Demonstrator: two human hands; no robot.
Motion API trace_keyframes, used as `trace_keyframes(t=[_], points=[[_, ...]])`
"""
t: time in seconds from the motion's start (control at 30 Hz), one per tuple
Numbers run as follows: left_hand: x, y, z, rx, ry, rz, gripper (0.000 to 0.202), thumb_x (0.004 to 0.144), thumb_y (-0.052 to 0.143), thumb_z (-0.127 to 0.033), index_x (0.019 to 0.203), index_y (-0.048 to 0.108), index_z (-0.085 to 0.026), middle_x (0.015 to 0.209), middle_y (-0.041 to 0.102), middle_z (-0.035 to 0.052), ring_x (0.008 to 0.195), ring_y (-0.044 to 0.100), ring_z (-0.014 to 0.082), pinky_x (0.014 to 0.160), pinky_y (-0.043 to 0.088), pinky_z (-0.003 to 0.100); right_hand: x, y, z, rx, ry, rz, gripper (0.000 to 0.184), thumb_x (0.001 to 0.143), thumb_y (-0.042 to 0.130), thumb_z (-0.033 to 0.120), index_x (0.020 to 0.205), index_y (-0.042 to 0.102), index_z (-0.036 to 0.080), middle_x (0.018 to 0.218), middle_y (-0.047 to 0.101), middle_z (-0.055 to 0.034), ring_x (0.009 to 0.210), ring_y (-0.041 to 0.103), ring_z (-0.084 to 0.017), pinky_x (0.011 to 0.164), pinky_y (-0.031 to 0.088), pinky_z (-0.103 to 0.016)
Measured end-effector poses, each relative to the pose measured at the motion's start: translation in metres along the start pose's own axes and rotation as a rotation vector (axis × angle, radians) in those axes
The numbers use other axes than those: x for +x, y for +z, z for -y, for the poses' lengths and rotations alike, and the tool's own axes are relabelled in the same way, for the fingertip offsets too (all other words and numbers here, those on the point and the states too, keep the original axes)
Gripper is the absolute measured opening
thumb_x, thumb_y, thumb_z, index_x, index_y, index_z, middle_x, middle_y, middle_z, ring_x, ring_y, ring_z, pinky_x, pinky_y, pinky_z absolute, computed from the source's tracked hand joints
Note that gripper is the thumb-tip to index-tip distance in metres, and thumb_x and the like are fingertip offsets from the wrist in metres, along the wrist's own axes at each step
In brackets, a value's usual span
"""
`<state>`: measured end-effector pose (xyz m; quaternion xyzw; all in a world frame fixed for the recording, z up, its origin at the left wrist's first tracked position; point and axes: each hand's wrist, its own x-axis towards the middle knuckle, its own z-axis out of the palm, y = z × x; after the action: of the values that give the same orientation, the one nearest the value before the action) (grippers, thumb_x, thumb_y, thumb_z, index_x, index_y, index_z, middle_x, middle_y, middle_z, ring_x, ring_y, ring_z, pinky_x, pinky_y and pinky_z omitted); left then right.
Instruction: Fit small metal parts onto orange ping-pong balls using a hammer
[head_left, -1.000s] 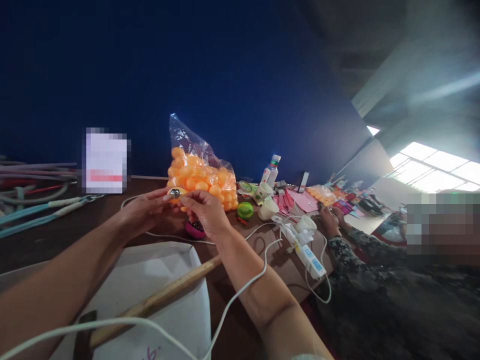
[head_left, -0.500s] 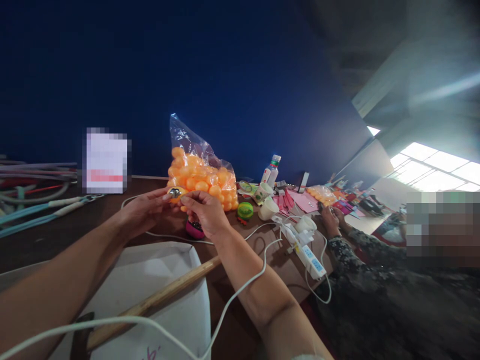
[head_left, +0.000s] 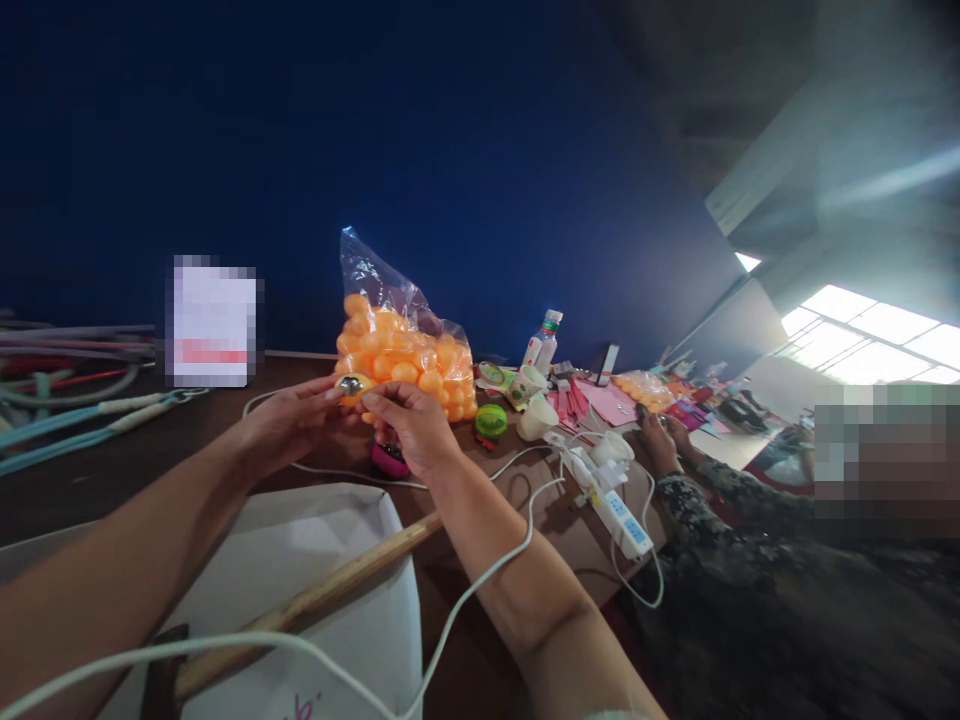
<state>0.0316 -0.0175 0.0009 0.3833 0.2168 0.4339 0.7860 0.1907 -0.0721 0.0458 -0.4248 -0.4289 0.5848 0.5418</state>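
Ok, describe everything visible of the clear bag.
The clear bag looks like thin, glossy, crinkled plastic, its slack upper part rising to a peak at the left. Smooth-looking round orange balls are piled inside. It stands on the brown table before the dark blue wall, beyond the left hand and right hand, which hide part of its lower left; whether they touch it can't be told.

Brown tabletop (head_left: pixel 201 412): spans left to right
Left: light-blue ropes (head_left: pixel 67 437)
Middle, far: clear bag of orange balls (head_left: pixel 405 358)
Middle, near: magenta container (head_left: pixel 389 461), partly hidden
Beside bag: green-striped ball (head_left: pixel 491 420)
Right: plastic bottles (head_left: pixel 546 342), white cups (head_left: pixel 538 420), pink paper (head_left: pixel 609 403), power strip (head_left: pixel 625 522)
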Motion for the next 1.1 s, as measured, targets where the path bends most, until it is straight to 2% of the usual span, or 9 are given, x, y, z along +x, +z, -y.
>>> trace_keyframes(t=[0.23, 0.43, 0.67, 0.77, 1.1], points=[[0.0019, -0.0021, 0.0016, -0.012, 0.006, 0.009, 0.034, 0.075, 0.075, -0.018, 0.108, 0.069, -0.01, 0.097, 0.075, 0.013, 0.08, 0.071, 0.0207, 0.076, 0.058, 0.029, 0.0, 0.0001, 0.0002, -0.002, 0.0, 0.011, 0.024, 0.065, 0.078, 0.032, 0.075, 0.063, 0.016, 0.069, 0.065, 0.002, 0.046, 0.044, -0.002, 0.043, 0.037, -0.015], [0.0, 0.0018, -0.0005, -0.004, -0.005, -0.033, 0.036, 0.072, 0.077, -0.018, 0.106, 0.068, -0.009, 0.099, 0.075, 0.013, 0.08, 0.072, 0.0206, 0.076, 0.058, 0.029, 0.0002, 0.0, 0.0, 0.004, 0.007, 0.012, 0.022, 0.065, 0.076, 0.031, 0.074, 0.064, 0.016, 0.069, 0.066, 0.0016, 0.046, 0.044, -0.002, 0.043, 0.036, -0.015], [-0.0014, 0.0037, -0.002, 0.014, 0.008, -0.002, 0.035, 0.073, 0.076, -0.019, 0.105, 0.069, -0.008, 0.094, 0.075, 0.0141, 0.079, 0.071, 0.0208, 0.075, 0.058, 0.029, -0.0009, 0.0006, 0.0017, -0.009, 0.006, 0.021, 0.023, 0.065, 0.078, 0.032, 0.074, 0.063, 0.016, 0.068, 0.065, 0.0019, 0.046, 0.044, -0.002, 0.043, 0.036, -0.015], [-0.0022, 0.0046, -0.0025, 0.028, 0.009, 0.014, 0.035, 0.074, 0.075, -0.02, 0.106, 0.069, -0.008, 0.098, 0.074, 0.0144, 0.079, 0.071, 0.0208, 0.076, 0.058, 0.03, -0.0006, 0.0003, 0.0015, 0.003, 0.002, 0.025, 0.022, 0.065, 0.077, 0.031, 0.073, 0.063, 0.015, 0.069, 0.065, 0.002, 0.045, 0.044, -0.002, 0.043, 0.037, -0.015], [0.0011, -0.0026, 0.001, 0.012, -0.001, 0.027, 0.035, 0.076, 0.074, -0.02, 0.109, 0.068, -0.009, 0.097, 0.075, 0.0145, 0.08, 0.071, 0.021, 0.076, 0.057, 0.03, -0.0005, 0.0011, 0.0023, 0.006, 0.027, 0.01, 0.024, 0.063, 0.078, 0.031, 0.071, 0.062, 0.016, 0.066, 0.065, 0.0023, 0.045, 0.045, -0.003, 0.043, 0.038, -0.016]])
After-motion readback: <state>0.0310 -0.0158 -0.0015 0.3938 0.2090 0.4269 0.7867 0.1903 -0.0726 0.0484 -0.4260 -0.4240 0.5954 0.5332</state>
